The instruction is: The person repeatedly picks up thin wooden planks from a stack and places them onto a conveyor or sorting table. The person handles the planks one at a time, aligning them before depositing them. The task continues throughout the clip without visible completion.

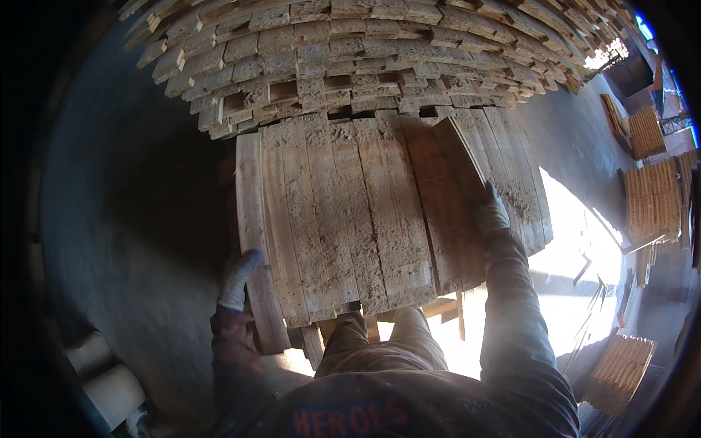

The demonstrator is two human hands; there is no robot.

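In front of my body lies a layer of rough, dusty wooden boards (365, 219), side by side and running away from me. My right hand (494, 212), in a pale work glove, is closed on the near part of a board (461, 152) tilted up on its edge above the right side of the layer. At the far left, a smoother board (252, 219) lies along the layer's outer side, its near end sticking out toward me. My gloved left hand (237, 281) grips this board's outer edge; its fingers are only partly visible.
Beyond the layer rises a tall stack of boards (314, 51) with uneven ends and gaps. More board stacks (652, 201) stand on the right, another (621, 372) at lower right. Pale rolls (113, 394) lie at lower left. Bright sunlight falls on the floor at right.
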